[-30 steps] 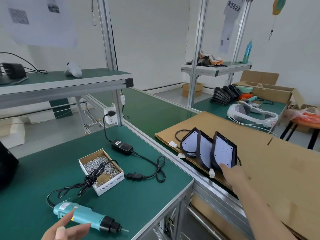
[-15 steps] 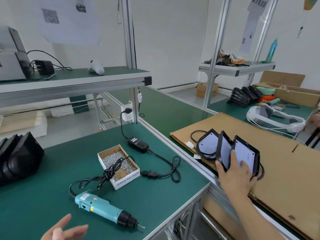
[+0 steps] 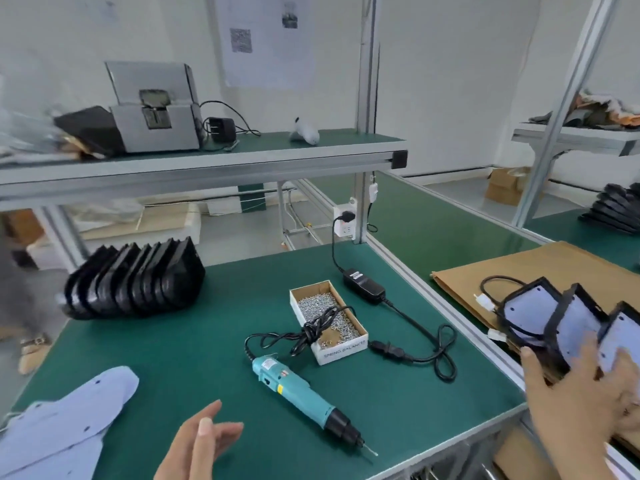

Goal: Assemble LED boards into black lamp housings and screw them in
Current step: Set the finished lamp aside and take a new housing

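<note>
Three black lamp housings (image 3: 557, 323) with pale LED boards inside lean in a row on brown cardboard (image 3: 526, 271) at the right. My right hand (image 3: 581, 393) lies against them, thumb at the left edge and fingers spread over the nearest faces. My left hand (image 3: 201, 441) hovers over the green bench at the bottom, fingers relaxed and holding nothing. A teal electric screwdriver (image 3: 298, 393) lies on the bench, tip towards me. Behind it sits a cardboard box of screws (image 3: 327, 318). Empty black housings (image 3: 135, 282) stand stacked at the left. Loose pale LED boards (image 3: 69, 420) lie at the bottom left.
A black power adapter (image 3: 363, 289) and its looped cable (image 3: 440, 355) lie right of the screw box. An aluminium upright (image 3: 362, 209) carries a socket. The upper shelf (image 3: 207, 164) holds a grey machine (image 3: 156, 116). More black housings (image 3: 616, 209) sit on the far bench.
The view has swung left, bringing the stack of empty housings and the loose LED boards into sight. My right hand stays on the assembled housings. My left hand has risen a little.
</note>
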`<state>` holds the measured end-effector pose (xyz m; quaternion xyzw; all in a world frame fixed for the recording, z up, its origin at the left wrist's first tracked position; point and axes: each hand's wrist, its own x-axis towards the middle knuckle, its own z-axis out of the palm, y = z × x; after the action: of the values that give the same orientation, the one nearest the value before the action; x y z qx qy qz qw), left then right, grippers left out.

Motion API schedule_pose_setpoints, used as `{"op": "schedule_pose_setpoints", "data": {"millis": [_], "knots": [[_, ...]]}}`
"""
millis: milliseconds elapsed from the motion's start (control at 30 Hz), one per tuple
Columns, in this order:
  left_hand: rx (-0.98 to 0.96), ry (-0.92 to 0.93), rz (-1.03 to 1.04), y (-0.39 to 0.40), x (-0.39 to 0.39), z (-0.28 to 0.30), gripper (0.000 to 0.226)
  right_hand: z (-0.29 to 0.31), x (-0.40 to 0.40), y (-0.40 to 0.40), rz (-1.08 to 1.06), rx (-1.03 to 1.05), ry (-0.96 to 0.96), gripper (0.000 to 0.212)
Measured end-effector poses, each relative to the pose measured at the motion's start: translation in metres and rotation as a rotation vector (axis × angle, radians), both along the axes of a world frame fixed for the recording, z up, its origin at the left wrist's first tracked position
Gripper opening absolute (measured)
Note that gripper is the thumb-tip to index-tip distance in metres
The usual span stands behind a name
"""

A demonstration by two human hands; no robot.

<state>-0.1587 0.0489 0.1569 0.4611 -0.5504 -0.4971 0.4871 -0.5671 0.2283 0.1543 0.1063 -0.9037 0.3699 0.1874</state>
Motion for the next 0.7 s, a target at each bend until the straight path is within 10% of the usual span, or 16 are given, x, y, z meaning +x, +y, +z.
{"op": "schedule_pose_setpoints", "data": {"millis": [100,267,700], "knots": [[-0.042,-0.084,0.113,-0.011,0.015,-0.002,0.024,0.011,0.064,-0.025,0.243,-0.191,0.266,0.071],[0.002,-0.228,0.125,-0.034,0.036,-0.017,0.019,0.026,0.207,-0.076,0.866,-0.405,0.119,0.045],[-0.019,-0.395,0.227,-0.056,0.049,-0.027,0.034,-0.009,0.33,-0.246,1.383,0.116,-0.378,0.03]]}}
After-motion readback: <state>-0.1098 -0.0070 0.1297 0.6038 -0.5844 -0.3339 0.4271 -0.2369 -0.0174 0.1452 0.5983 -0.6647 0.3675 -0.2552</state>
